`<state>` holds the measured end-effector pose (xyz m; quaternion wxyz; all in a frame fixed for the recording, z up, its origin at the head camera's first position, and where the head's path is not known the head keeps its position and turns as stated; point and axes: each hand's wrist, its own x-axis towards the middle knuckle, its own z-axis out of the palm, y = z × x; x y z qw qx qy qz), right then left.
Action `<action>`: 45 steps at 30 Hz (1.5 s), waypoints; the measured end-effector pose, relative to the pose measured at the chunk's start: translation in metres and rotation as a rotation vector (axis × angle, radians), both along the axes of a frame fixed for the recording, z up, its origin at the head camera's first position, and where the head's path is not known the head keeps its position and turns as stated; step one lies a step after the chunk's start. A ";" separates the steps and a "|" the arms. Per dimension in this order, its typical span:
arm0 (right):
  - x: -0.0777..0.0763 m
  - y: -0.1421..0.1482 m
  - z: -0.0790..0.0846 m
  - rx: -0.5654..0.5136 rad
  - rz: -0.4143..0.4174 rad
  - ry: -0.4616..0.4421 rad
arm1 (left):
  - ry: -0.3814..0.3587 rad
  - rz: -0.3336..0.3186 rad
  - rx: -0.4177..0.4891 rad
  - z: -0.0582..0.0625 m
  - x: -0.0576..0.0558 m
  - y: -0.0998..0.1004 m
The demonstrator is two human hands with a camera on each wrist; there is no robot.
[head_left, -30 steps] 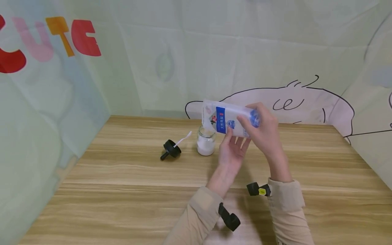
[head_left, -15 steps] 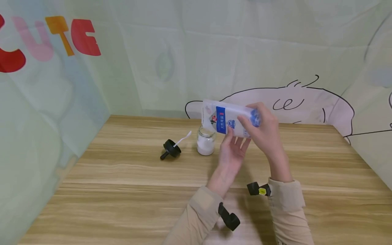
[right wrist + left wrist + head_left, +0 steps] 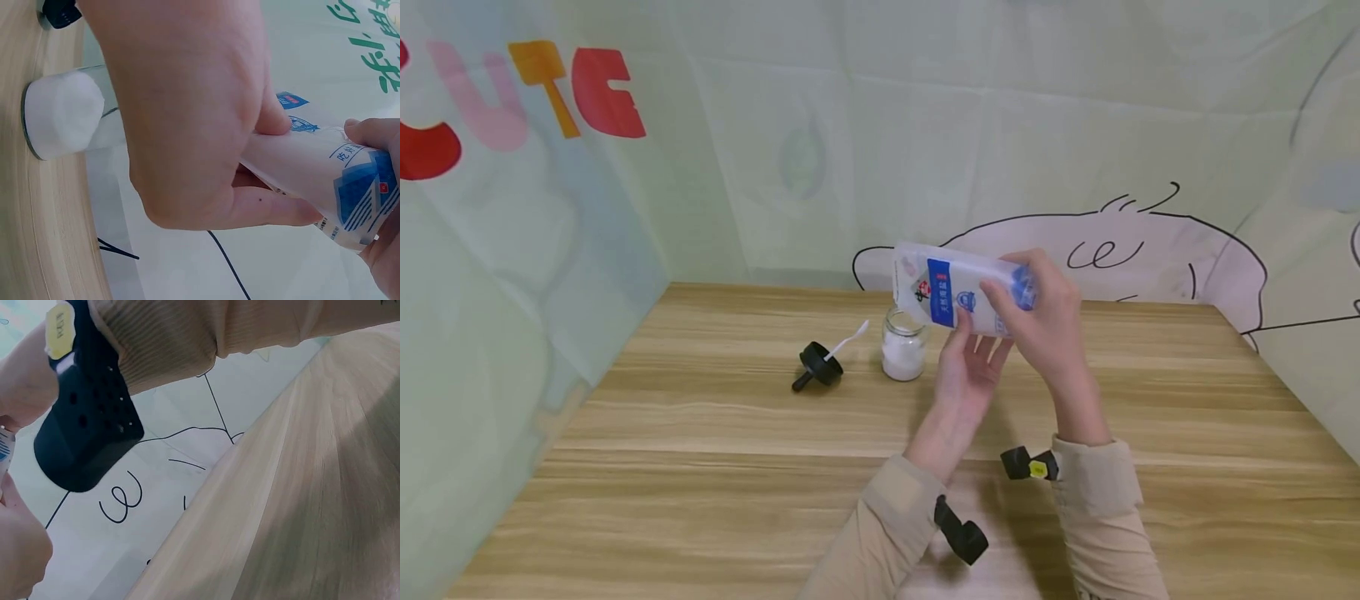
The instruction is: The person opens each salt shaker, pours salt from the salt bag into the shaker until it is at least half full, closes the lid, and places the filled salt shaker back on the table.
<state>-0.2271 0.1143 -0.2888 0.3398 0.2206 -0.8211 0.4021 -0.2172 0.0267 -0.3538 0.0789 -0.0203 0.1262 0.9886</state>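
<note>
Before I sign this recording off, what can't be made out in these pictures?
Head: the white blue-printed plastic bag overlaps the clear glass jar, hiding part of its rim; whether anything pours is unclear.
Head: the bag's finest print is too small to read.
Right wrist: the bare left hand hides the jar's mouth; the right edge cuts off part of the bare right hand.
Left wrist: the left edge cuts off most of the bag.

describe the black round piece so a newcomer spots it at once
On the wooden table, find the clear glass jar with white contents toward the back. Left of it in the head view lies the black round piece. A thin white stick on one side and a black stub on the other set it apart from the jar.
</note>
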 end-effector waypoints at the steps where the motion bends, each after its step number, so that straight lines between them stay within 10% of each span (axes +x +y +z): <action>1: 0.000 0.000 0.000 0.000 0.000 0.005 | -0.002 0.001 -0.001 0.000 0.000 0.000; 45: 0.001 0.005 0.002 0.027 0.006 -0.075 | 0.020 -0.026 -0.005 -0.003 0.000 -0.001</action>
